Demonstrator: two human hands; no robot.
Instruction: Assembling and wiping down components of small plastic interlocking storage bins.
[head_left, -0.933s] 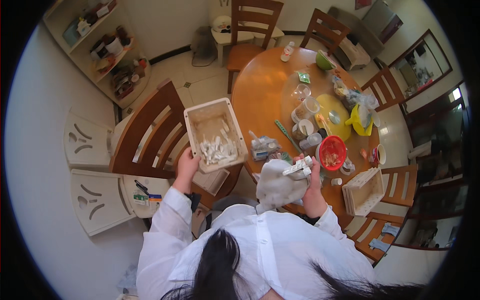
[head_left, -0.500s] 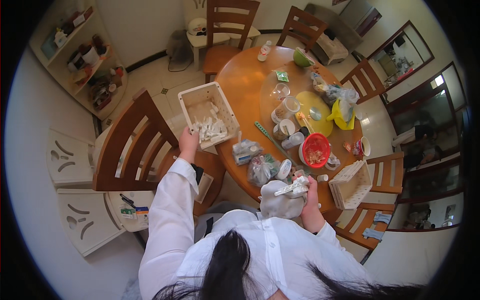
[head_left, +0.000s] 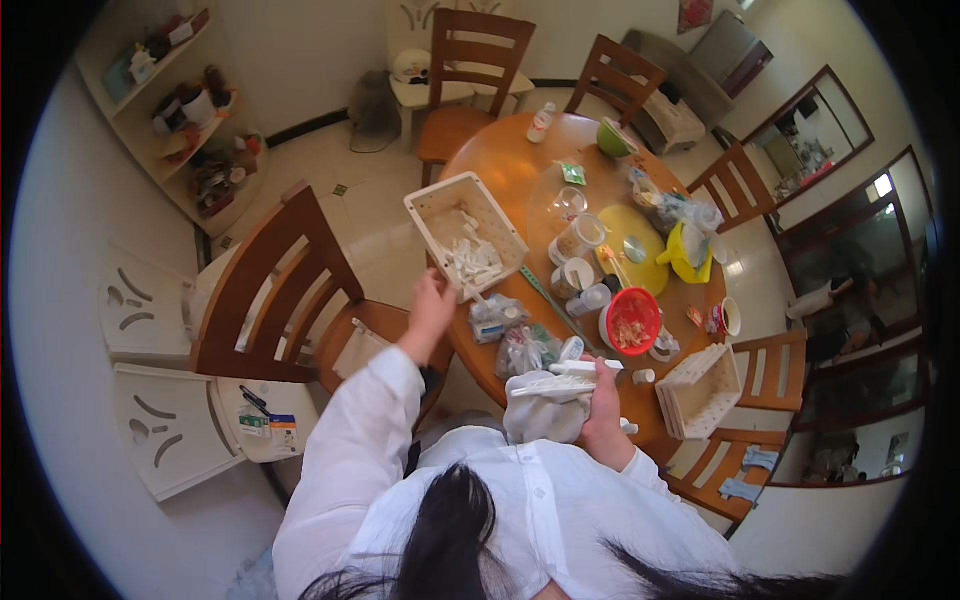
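My left hand (head_left: pixel 430 308) is at the near corner of a white perforated plastic basket (head_left: pixel 418 225), its fingers curled against the wall. Small white plastic pieces (head_left: pixel 472 260) lie loose in it. The basket rests partly over the round table's left edge. Close to my chest, my right hand (head_left: pixel 603 408) is closed around several long white plastic pieces (head_left: pixel 562 382). A light grey, soft-looking item (head_left: pixel 545 418) hangs under them; its kind is unclear, and whether my fingers grip it too is hidden.
On the wooden table (head_left: pixel 490 165) stand clear plastic tubs (head_left: pixel 578 240), a red bowl (head_left: pixel 632 320), plastic bags (head_left: pixel 527 350) and a yellow container (head_left: pixel 684 255). Stacked white baskets (head_left: pixel 702 390) sit at the right edge. Wooden chairs (head_left: pixel 285 270) surround it.
The basket has moved right, further over the table, with my left hand following at its corner. The white pieces in my right hand have turned and now lie more level.
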